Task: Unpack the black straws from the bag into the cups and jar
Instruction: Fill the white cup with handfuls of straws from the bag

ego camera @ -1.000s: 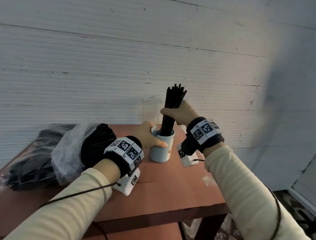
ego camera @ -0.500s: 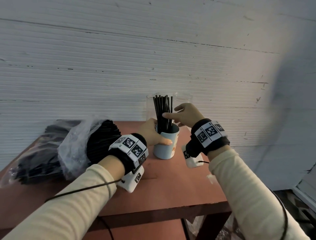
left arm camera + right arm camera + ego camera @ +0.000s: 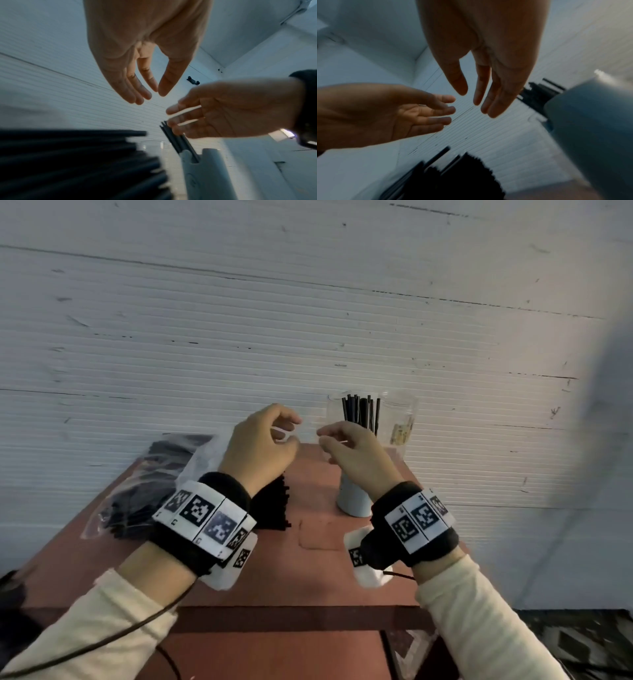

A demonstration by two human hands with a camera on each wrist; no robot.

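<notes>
A light blue cup [image 3: 352, 501] stands at the table's back right with a bunch of black straws [image 3: 359, 412] upright in it; my right wrist hides part of it. The clear plastic bag [image 3: 137, 491] full of black straws lies on the left, its open end of straw tips [image 3: 274, 505] facing the cup. My left hand [image 3: 291, 429] and right hand [image 3: 325, 440] hover empty between bag and cup, fingers loosely relaxed. The left wrist view shows the left hand [image 3: 153, 93] with straight fingers; the right wrist view shows the right hand [image 3: 471, 97] the same.
A clear cup [image 3: 334, 409] and a clear jar [image 3: 399, 419] stand behind the blue cup against the white ribbed wall. The red-brown table [image 3: 308, 577] ends in a front edge near my forearms, with a drop to the floor on the right.
My left hand let go of the blue cup and my right hand left the straws. Both hands rose and drew together, empty, left of the cup. The straws stay upright in the cup.
</notes>
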